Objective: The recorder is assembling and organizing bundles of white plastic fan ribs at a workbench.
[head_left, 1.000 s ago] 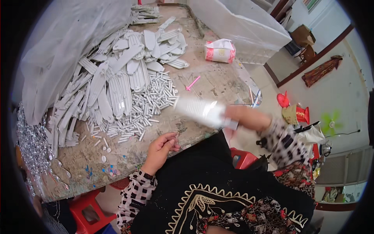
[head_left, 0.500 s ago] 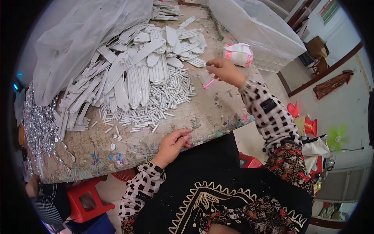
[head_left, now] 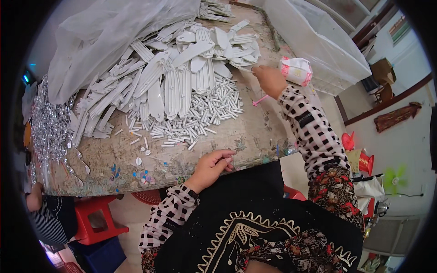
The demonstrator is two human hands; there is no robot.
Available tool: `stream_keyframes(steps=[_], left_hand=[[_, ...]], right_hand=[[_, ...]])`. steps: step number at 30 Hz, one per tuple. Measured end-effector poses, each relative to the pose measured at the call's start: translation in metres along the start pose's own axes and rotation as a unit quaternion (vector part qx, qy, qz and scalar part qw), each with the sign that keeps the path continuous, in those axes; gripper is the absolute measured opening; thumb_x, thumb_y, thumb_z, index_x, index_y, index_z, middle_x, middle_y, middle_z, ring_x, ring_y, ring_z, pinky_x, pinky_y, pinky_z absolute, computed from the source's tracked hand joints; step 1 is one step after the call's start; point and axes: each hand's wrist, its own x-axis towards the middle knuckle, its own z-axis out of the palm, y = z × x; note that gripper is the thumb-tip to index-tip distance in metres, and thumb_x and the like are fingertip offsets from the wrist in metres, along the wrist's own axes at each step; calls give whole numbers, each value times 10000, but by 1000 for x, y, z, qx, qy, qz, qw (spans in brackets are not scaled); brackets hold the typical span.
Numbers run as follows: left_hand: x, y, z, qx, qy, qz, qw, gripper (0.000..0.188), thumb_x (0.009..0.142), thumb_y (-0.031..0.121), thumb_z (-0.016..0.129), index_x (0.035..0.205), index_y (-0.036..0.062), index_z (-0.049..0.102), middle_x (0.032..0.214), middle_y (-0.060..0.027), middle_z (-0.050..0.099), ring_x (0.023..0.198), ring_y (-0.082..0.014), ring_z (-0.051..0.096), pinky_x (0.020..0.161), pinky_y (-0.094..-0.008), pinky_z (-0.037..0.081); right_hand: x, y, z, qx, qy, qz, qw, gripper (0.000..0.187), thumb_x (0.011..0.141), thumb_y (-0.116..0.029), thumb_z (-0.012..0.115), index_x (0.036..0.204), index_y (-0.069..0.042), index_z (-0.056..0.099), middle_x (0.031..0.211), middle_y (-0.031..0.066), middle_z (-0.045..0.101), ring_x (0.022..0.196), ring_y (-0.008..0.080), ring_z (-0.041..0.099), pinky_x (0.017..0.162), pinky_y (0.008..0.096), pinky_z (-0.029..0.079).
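Note:
My right hand [head_left: 270, 82] reaches over the right part of the table. Its closed fingertips pinch the end of a thin white plastic piece [head_left: 246, 69] at the right edge of a big pile of flat, ribbed white plastic pieces [head_left: 175, 95]. Just below that hand lies a small pink stick [head_left: 260, 100]. By the table's near edge rests my left hand [head_left: 210, 171], its fingers loosely curled in toward the thumb, with nothing visible in them. Many short silvery-white tubes [head_left: 205, 113] lie scattered between the pile and my left hand.
A white and pink plastic-wrapped pack [head_left: 297, 71] stands beyond my right hand, before a large plastic-lined bin [head_left: 318, 41]. Clear sheeting [head_left: 104, 41] covers the pile's left side. Silver tinsel strands [head_left: 50, 132] hang at far left, near another person's arm [head_left: 34, 198]. A red stool [head_left: 98, 218] stands below.
My right hand has moved in to the pile's right edge, and its fingertips have closed on a white plastic piece. My left hand stays near the table edge. The whole view has shifted slightly.

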Motion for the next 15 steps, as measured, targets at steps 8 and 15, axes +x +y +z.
stream_keyframes(steps=[8,15], left_hand=[[-5,-19,-17,-49,8,13,999,318,965,94,522,1266,-5,523,1015,-107,636,843,-158,639,745,-284,542],[-36,3,-43,-229,147,6,962,308,973,261,524,1154,14,492,829,-117,637,616,-158,615,533,-284,523]], right_hand=[[-70,-24,-62,475,-5,127,870,317,953,-156,529,1221,12,554,978,98,652,761,169,619,683,293,501],[-160,-135,-18,728,-274,155,609,322,946,-159,576,1226,-2,551,1045,56,632,857,125,596,753,261,498]])
